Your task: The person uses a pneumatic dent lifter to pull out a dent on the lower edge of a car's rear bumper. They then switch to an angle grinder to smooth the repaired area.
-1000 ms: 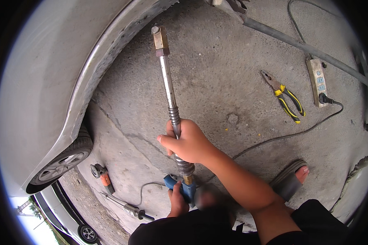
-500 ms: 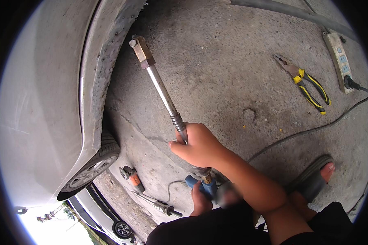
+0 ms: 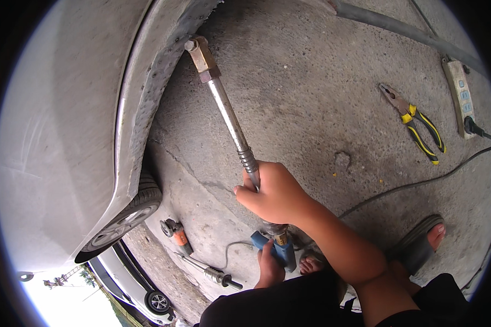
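My right hand (image 3: 281, 191) is wrapped round the lower shaft of a long power tool (image 3: 226, 114), just below a coil spring. The tool has a steel shaft, a brass-coloured forked head with a bolt, and a blue body (image 3: 287, 257). My left hand (image 3: 270, 268) grips the blue body low down near my lap; its fingers are partly hidden. The head of the tool is beside the bent, pitted lower edge of a silver car panel (image 3: 131, 131). From here I cannot tell whether they touch.
Yellow-and-black pliers (image 3: 414, 125) and a white power strip (image 3: 459, 98) with a black plug lie right on the concrete. An orange grinder (image 3: 177, 237) and a metal rod tool (image 3: 210, 271) lie near the car's wheel (image 3: 123, 220). A grey pipe (image 3: 387, 23) crosses the far right.
The tool's head has come closer to the panel edge, while both hands keep their grip. The whole view has shifted slightly.
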Demonstrator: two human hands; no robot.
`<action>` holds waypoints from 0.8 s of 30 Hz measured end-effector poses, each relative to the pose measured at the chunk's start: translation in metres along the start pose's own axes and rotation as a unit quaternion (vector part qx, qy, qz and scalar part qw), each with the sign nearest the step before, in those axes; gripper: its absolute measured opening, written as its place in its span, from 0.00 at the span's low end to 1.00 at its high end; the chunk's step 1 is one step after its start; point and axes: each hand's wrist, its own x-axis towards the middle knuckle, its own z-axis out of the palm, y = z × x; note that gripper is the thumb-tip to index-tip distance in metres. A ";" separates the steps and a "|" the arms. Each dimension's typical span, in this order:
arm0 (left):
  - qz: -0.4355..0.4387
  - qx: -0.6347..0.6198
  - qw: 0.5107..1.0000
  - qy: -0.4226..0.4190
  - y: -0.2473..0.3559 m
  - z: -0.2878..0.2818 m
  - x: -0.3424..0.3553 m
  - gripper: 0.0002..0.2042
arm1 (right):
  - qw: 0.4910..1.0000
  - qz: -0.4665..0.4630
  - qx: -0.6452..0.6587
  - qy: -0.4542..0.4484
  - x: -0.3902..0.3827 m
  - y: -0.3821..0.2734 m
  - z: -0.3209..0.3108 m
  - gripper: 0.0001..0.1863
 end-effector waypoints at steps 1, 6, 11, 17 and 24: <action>0.002 0.003 1.000 0.001 0.001 0.003 -0.001 0.19 | 1.000 0.001 -0.003 -0.003 0.001 0.000 0.000 0.13; -0.004 -0.034 0.999 -0.013 0.005 0.001 -0.002 0.21 | 1.000 -0.005 -0.014 0.000 0.001 -0.003 0.001 0.13; -0.014 -0.034 0.999 -0.005 0.002 0.001 -0.001 0.21 | 1.000 0.009 -0.026 -0.006 -0.001 -0.002 0.002 0.13; -0.019 -0.037 0.999 0.030 -0.009 -0.005 0.003 0.20 | 0.999 0.025 -0.031 -0.023 -0.005 -0.002 0.014 0.12; -0.045 -0.059 0.997 0.025 -0.021 -0.023 0.013 0.24 | 1.000 -0.013 -0.012 -0.006 -0.009 0.002 0.027 0.16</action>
